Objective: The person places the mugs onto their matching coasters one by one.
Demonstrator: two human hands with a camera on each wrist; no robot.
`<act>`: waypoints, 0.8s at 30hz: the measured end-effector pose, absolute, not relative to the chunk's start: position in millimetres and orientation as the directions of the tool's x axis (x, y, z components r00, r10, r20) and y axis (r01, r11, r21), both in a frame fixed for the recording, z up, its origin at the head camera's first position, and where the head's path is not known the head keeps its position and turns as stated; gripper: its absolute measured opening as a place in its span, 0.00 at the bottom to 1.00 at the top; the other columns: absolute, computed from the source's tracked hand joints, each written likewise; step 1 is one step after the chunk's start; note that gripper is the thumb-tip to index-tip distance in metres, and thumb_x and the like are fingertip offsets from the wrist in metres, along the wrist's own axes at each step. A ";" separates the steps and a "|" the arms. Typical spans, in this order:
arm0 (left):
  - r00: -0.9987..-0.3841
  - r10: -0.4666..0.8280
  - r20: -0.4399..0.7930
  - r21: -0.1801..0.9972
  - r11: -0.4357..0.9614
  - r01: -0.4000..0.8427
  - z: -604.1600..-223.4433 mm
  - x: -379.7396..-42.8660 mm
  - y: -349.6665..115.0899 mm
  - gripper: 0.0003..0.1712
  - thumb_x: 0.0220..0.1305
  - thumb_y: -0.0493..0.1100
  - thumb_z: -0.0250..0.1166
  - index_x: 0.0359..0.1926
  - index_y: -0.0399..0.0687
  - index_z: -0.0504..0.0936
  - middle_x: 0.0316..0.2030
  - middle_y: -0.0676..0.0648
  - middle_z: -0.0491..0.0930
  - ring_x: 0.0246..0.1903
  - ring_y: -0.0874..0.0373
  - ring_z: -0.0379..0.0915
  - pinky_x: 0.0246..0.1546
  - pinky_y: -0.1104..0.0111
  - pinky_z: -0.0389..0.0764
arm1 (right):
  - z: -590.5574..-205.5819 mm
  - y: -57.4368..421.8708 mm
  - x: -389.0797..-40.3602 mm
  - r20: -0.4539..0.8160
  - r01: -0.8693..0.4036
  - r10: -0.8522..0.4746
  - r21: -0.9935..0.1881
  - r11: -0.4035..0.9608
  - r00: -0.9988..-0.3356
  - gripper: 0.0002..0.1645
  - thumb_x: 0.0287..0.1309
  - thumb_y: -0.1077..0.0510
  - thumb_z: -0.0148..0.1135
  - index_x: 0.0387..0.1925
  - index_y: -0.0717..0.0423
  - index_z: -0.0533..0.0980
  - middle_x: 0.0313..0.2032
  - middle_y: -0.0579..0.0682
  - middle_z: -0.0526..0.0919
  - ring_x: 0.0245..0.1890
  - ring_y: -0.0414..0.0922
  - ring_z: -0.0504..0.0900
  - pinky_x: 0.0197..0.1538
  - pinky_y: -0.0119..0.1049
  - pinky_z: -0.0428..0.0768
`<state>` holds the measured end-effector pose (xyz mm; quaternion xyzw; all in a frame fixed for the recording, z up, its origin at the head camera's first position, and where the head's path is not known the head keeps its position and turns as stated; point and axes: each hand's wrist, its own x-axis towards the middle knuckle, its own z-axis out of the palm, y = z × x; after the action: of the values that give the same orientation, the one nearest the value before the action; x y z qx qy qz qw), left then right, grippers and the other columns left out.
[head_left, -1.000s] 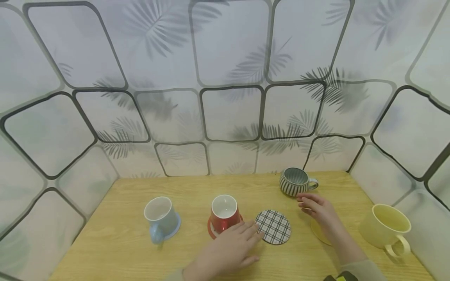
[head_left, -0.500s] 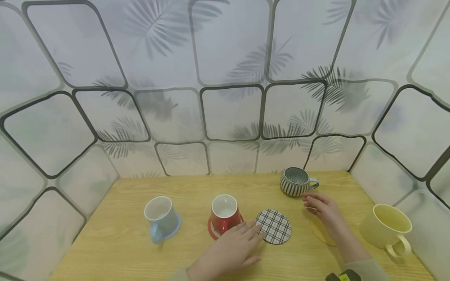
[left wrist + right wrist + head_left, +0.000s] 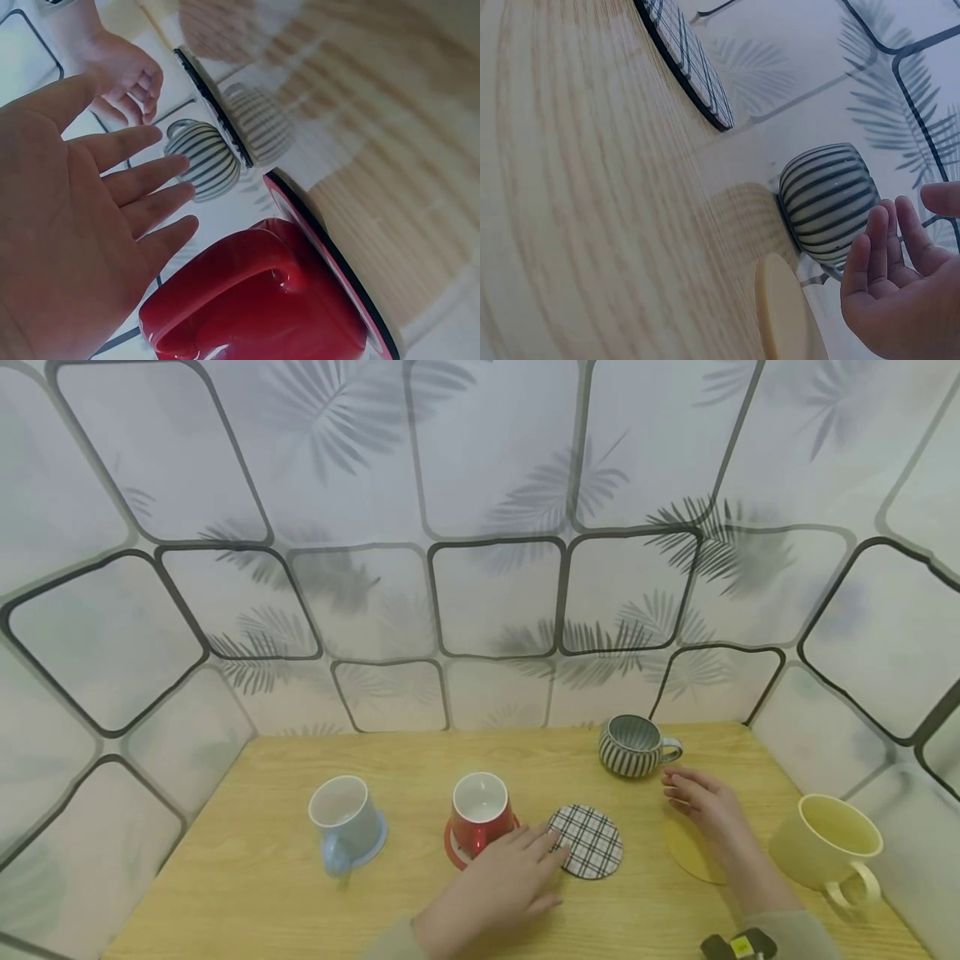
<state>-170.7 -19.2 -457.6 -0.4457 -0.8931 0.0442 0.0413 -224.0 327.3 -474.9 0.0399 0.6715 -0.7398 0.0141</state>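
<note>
My left hand hovers, fingers extended, between a red mug on a red coaster and a black-and-white plaid coaster. In the left wrist view that hand holds nothing; the red mug stands beside its fingertips. My right hand, fingers loosely bent, is above a round yellow coaster, just in front of a striped cup. The right wrist view shows the right hand holding nothing, its fingertips overlapping the striped cup in sight; contact cannot be told.
A light blue mug stands on a blue coaster at the left. A large yellow mug is at the right, near the side wall. Patterned panels with leaf prints enclose the wooden table at the back and sides.
My right hand has drifted right, away from the striped cup's body and toward its handle side. My left hand has shifted slightly to the right. The mugs and coasters stay in place.
</note>
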 end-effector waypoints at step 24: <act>-0.669 0.743 -0.006 -0.166 0.659 0.733 -462.1 -182.2 2.6 0.38 0.76 0.67 0.58 0.78 0.55 0.70 0.78 0.51 0.70 0.79 0.54 0.63 0.79 0.62 0.70 | -473.5 356.8 -232.5 -0.080 0.069 0.041 -0.973 -0.219 -0.996 0.26 0.81 0.63 0.50 0.35 0.35 0.88 0.36 0.31 0.91 0.38 0.29 0.87 0.46 0.22 0.87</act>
<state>-182.2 2.6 -462.1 -0.4055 -0.9103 0.0775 0.0312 -232.5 356.8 -473.5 0.0440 0.6249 -0.7794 0.0088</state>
